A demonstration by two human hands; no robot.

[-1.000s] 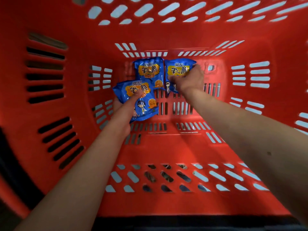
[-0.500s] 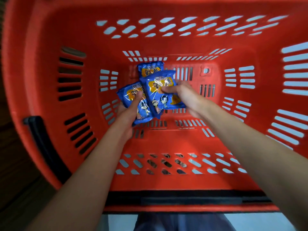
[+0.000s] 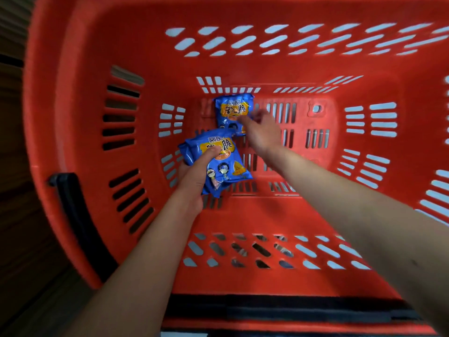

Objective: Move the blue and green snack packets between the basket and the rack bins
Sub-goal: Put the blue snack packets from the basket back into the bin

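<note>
I look down into a red plastic basket (image 3: pixel 243 215). My left hand (image 3: pixel 194 173) grips two stacked blue snack packets (image 3: pixel 223 166), thumb pressed on the top one's yellow label. A third blue packet (image 3: pixel 232 110) lies on the basket floor near the far wall. My right hand (image 3: pixel 261 132) reaches over that packet's lower right corner, fingers touching it; whether they pinch it is not clear. No green packet is visible.
The basket's slotted walls rise on all sides. A black handle (image 3: pixel 73 215) lies along the left rim and a black bar (image 3: pixel 279 310) along the near rim. Dark flooring shows at the left.
My right hand laid its blue packet onto the one in my left hand, let go, and moved back to the last packet on the basket floor. The view pulled back.
</note>
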